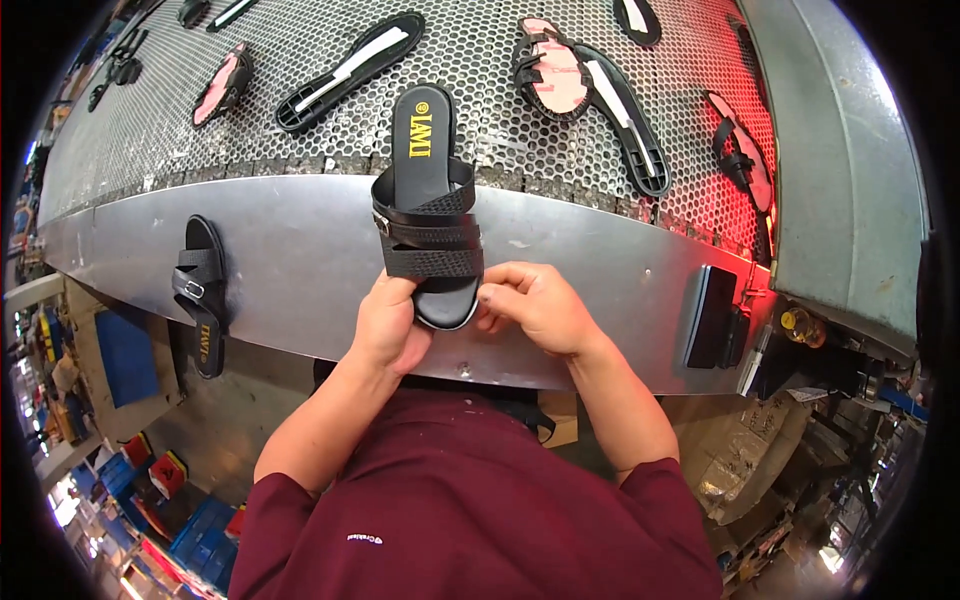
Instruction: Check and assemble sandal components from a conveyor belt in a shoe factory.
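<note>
A black strapped sandal (433,235) with a side buckle and yellow lettering on its insole is held up in front of me, toe toward me. My left hand (388,322) grips it at the toe end, its fingers partly hidden beneath the sandal. On the other side my right hand (535,305) has its fingers bent in a pinch against the toe's right edge; the thumb lies near the rim. Another black sandal (202,295), with crossed straps and a silver buckle, rests on the metal ledge at the left.
A perforated metal conveyor (480,130) carries several black soles (350,72) and pink-bottomed uppers (553,75). Its smooth metal ledge (290,260) runs nearest me. A dark phone-like slab (711,315) lies on the ledge's right end. A grey metal housing (845,160) glows red underneath at right.
</note>
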`<state>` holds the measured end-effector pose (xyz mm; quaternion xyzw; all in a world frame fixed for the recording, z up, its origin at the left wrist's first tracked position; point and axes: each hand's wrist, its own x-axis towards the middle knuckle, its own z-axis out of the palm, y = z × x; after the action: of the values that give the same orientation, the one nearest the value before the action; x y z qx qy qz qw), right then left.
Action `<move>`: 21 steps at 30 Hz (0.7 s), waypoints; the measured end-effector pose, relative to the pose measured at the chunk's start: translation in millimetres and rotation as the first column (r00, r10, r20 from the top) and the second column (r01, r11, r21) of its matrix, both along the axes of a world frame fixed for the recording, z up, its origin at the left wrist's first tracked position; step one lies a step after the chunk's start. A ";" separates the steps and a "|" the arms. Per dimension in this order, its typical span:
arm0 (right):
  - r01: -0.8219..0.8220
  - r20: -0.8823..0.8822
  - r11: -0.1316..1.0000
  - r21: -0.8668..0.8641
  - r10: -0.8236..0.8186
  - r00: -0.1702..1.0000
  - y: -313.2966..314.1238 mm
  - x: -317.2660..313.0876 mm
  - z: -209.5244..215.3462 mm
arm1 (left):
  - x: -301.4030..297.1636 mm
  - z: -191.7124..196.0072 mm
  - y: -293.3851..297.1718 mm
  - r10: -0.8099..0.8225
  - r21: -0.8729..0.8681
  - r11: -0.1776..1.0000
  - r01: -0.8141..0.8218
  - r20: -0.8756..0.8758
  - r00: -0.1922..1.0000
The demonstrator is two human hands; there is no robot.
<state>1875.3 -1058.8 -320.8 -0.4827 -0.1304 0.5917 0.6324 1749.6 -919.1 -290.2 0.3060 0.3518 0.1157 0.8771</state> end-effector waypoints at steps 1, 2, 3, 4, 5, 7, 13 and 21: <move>-0.032 0.010 0.999 -0.011 0.032 0.999 -0.6 -3.6 -0.9 | -2.1 -5.5 -0.2 -0.029 0.068 0.997 0.028 0.023 0.999; -0.063 0.020 0.998 -0.021 0.063 0.998 -0.5 -6.7 -1.5 | -4.2 -8.6 -1.8 -0.026 0.064 0.998 0.024 0.019 0.999; -0.059 0.006 0.998 -0.017 0.059 0.998 0.8 -9.6 -2.3 | -4.7 -10.5 -3.8 -0.025 0.109 0.994 0.023 0.020 0.999; -0.063 0.003 0.998 -0.021 0.063 0.998 1.1 -12.3 -2.0 | -4.2 -10.5 -6.4 -0.024 0.154 0.988 0.021 0.019 1.000; -0.063 0.017 0.996 -0.061 0.065 0.998 1.2 -14.2 -0.6 | -3.6 -11.9 -9.1 -0.021 0.151 0.988 0.018 0.016 1.000; -0.064 0.031 0.993 -0.103 0.067 0.997 0.5 -16.3 -1.4 | -1.2 -14.8 -14.1 0.038 0.233 0.972 -0.032 -0.021 0.999; 0.032 -0.053 0.999 -0.006 -0.033 0.998 -1.0 -16.7 -2.1 | 5.6 -12.5 -19.9 0.083 0.158 0.984 -0.086 0.027 0.996; 0.051 -0.052 0.999 0.019 -0.050 0.997 -12.4 -17.0 -10.3 | 12.6 -14.2 -24.2 0.023 0.210 0.978 -0.020 -0.012 1.000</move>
<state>1858.3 -1071.2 -331.1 -0.4641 -0.1078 0.5864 0.6551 1762.2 -943.2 -304.4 0.3937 0.3470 0.1594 0.8362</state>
